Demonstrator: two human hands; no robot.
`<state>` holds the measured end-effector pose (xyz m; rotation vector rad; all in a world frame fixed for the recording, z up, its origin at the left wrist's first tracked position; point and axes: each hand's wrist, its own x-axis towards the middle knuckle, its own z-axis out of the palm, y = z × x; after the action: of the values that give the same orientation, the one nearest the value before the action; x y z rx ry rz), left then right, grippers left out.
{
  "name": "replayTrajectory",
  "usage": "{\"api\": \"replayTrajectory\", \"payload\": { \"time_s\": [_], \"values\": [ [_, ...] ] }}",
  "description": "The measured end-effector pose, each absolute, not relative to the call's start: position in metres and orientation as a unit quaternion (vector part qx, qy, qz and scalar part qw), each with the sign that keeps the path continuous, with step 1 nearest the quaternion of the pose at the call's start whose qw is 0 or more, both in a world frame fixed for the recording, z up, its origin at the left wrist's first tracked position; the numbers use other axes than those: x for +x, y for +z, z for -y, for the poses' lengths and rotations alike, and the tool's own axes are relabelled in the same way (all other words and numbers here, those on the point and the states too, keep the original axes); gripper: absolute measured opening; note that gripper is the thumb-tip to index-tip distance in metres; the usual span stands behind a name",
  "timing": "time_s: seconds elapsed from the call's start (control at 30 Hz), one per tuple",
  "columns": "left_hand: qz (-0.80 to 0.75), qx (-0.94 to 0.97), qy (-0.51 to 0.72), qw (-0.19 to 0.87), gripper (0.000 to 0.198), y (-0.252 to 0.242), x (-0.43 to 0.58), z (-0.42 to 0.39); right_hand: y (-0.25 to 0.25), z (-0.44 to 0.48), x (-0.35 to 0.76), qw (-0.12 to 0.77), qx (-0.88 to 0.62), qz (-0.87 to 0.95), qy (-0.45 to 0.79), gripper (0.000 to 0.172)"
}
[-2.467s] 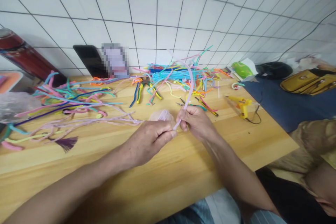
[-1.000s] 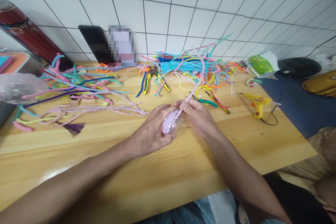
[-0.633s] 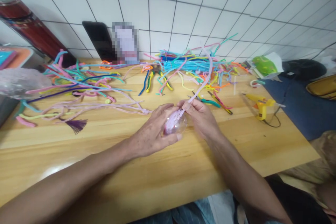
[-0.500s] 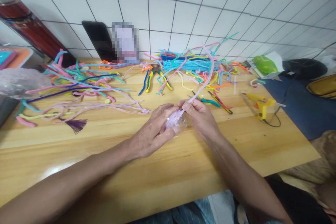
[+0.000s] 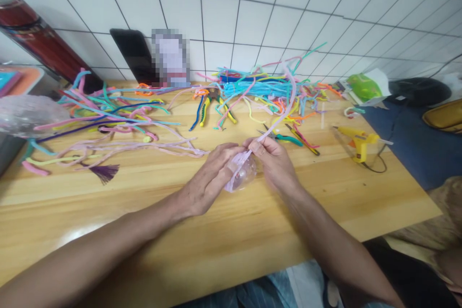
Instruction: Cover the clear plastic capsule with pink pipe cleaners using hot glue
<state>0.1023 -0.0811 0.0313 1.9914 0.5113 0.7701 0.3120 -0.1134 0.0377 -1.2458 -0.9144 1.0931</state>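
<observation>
Above the middle of the table, my left hand [image 5: 212, 175] grips a clear round ball [image 5: 246, 175] partly wrapped in pale lilac pipe cleaners. My right hand [image 5: 272, 161] pinches a lilac pipe cleaner [image 5: 277, 120] at the ball's upper edge, and its free end curves up toward the wall. Fingers of both hands meet there and cover part of the ball. Lilac stems [image 5: 176, 147] lie on the table left of my hands. Just beyond my right hand are teal-handled pliers [image 5: 288, 139].
Pipe cleaners lie in a blue bundle [image 5: 249, 87] and a loose tangle [image 5: 108, 110]. Yellow-green pliers [image 5: 205, 110] rest by the wall. A yellow glue gun [image 5: 361, 144] with a cord stands right. A phone [image 5: 135, 55] leans on the tiles near a red cylinder [image 5: 50, 38].
My left thumb has shifted up off the ball's lower side, baring more lilac strands. The right hand keeps its pinch almost in place.
</observation>
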Motion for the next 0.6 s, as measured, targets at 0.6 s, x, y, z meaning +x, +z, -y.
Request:
{"api": "replayTrajectory", "payload": {
  "time_s": [0.6],
  "values": [
    [-0.237, 0.794, 0.34, 0.445, 0.036, 0.024, 0.109, 0.091, 0.037, 0.125, 0.302, 0.587, -0.522, 0.37, 0.495, 0.029]
  ]
}}
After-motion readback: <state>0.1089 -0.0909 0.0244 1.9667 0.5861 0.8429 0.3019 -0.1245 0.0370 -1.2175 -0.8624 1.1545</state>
